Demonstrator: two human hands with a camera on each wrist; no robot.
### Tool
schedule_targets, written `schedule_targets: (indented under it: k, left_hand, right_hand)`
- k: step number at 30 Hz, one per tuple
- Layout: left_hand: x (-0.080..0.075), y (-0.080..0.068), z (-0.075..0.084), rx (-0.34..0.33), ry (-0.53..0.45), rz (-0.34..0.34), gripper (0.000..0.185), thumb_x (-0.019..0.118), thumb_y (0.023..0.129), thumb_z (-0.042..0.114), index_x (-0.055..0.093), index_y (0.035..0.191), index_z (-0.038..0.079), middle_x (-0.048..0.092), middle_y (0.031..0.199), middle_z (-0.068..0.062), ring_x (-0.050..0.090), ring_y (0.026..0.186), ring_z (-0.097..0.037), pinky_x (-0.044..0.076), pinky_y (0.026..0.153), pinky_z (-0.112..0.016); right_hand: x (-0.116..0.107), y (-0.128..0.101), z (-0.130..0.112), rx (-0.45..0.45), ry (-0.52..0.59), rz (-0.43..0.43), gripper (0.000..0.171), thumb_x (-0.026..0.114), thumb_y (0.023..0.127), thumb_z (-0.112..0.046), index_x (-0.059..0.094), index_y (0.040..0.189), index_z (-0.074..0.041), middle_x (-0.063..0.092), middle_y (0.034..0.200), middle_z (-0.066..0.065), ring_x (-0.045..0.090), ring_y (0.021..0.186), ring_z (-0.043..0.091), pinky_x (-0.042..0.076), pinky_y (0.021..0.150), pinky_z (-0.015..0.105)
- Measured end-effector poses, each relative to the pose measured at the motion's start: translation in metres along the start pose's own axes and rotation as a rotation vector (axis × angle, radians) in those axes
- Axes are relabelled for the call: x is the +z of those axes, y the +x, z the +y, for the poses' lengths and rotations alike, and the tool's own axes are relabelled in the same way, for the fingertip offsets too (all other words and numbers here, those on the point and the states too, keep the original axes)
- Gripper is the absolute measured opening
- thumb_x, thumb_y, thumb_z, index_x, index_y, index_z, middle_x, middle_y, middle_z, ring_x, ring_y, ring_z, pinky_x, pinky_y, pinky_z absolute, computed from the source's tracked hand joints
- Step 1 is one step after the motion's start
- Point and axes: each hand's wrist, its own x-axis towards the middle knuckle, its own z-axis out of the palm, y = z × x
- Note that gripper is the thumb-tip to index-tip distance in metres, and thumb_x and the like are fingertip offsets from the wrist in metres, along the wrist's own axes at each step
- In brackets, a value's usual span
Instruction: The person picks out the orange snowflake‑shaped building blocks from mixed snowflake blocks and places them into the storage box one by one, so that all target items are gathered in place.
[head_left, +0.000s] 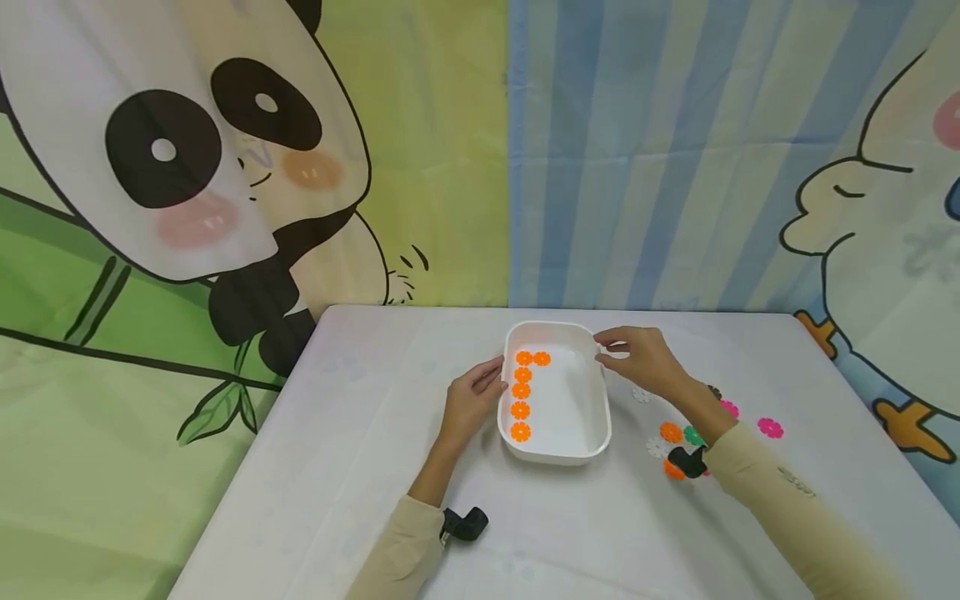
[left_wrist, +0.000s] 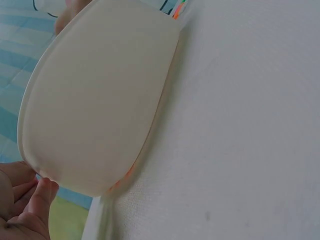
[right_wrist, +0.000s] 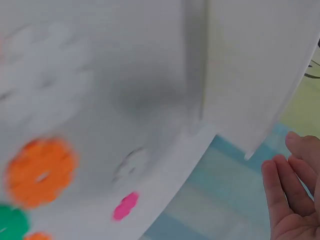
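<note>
A white rectangular tray (head_left: 564, 457) with rounded corners sits in front of me, its outer wall (left_wrist: 100, 90) filling much of the left wrist view. Orange flower-shaped discs (head_left: 521, 390) lie inside, in a column along its left side with one more beside the far end. My left hand (head_left: 471, 402) holds the tray's left rim between thumb and fingers. At the far right corner is my right hand (head_left: 643, 360), fingertips right by the rim. In the right wrist view its thumb and fingers (right_wrist: 277, 192) stand apart with nothing between them.
Loose flower-shaped discs lie to the right of the tray, partly under my right forearm: orange (head_left: 671, 432), green (head_left: 693, 435), pink (head_left: 770, 427) and white (head_left: 657, 448). The white-covered table (head_left: 337, 467) ends at a printed cloth backdrop (head_left: 600, 167).
</note>
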Motion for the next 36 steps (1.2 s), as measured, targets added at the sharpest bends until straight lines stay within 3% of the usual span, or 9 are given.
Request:
schedule_targets:
  k: [5, 11, 18, 22, 29, 36]
  left_hand:
    - [0.000, -0.001, 0.000, -0.006, 0.019, 0.007, 0.041, 0.068, 0.091, 0.005, 0.060, 0.131, 0.005, 0.061, 0.133, -0.007, 0.059, 0.120, -0.016, 0.052, 0.090, -0.022]
    - [-0.001, -0.001, 0.000, 0.004, 0.015, 0.006, 0.040, 0.068, 0.090, 0.002, 0.061, 0.130, 0.004, 0.061, 0.132, -0.007, 0.058, 0.120, -0.019, 0.052, 0.091, -0.022]
    - [-0.001, -0.001, 0.001, -0.002, 0.016, 0.013, 0.040, 0.070, 0.090, 0.006, 0.062, 0.129, 0.004, 0.061, 0.131, -0.007, 0.059, 0.120, -0.018, 0.052, 0.091, -0.022]
    - [0.000, -0.001, 0.001, 0.008, 0.017, 0.010, 0.041, 0.070, 0.090, 0.006, 0.061, 0.130, 0.004, 0.061, 0.132, -0.007, 0.058, 0.121, -0.018, 0.051, 0.092, -0.023]
    - [-0.001, -0.001, 0.001, 0.007, -0.010, -0.004, 0.041, 0.070, 0.090, 0.009, 0.061, 0.130, 0.003, 0.060, 0.133, -0.010, 0.058, 0.121, -0.021, 0.051, 0.092, -0.023]
    - [-0.001, -0.001, 0.001, -0.013, -0.007, -0.004, 0.041, 0.070, 0.091, 0.011, 0.061, 0.130, 0.005, 0.060, 0.133, -0.006, 0.058, 0.121, -0.018, 0.051, 0.092, -0.022]
  right_hand:
    - [-0.018, -0.036, 0.018, 0.062, -0.032, -0.009, 0.034, 0.076, 0.086, -0.014, 0.070, 0.117, -0.003, 0.068, 0.116, 0.015, 0.068, 0.099, 0.035, 0.060, 0.077, 0.045]
    - [-0.033, -0.077, 0.043, 0.145, -0.064, -0.062, 0.033, 0.075, 0.086, -0.009, 0.069, 0.117, 0.000, 0.068, 0.114, 0.018, 0.067, 0.099, 0.037, 0.059, 0.079, 0.047]
    - [-0.045, -0.113, 0.071, 0.196, -0.084, -0.128, 0.035, 0.079, 0.081, -0.007, 0.070, 0.115, -0.001, 0.070, 0.109, 0.015, 0.068, 0.094, 0.033, 0.061, 0.075, 0.038]
    - [-0.047, -0.122, 0.082, 0.210, -0.123, -0.143, 0.036, 0.080, 0.078, -0.005, 0.072, 0.113, -0.005, 0.069, 0.111, 0.014, 0.067, 0.095, 0.032, 0.061, 0.073, 0.035]
    - [-0.049, -0.127, 0.093, 0.125, -0.222, -0.165, 0.037, 0.084, 0.074, -0.005, 0.074, 0.109, -0.007, 0.071, 0.105, 0.012, 0.066, 0.091, 0.030, 0.061, 0.073, 0.038]
    - [-0.052, -0.128, 0.096, 0.120, -0.237, -0.172, 0.035, 0.083, 0.075, -0.008, 0.075, 0.109, -0.008, 0.071, 0.105, 0.011, 0.066, 0.092, 0.030, 0.061, 0.074, 0.036]
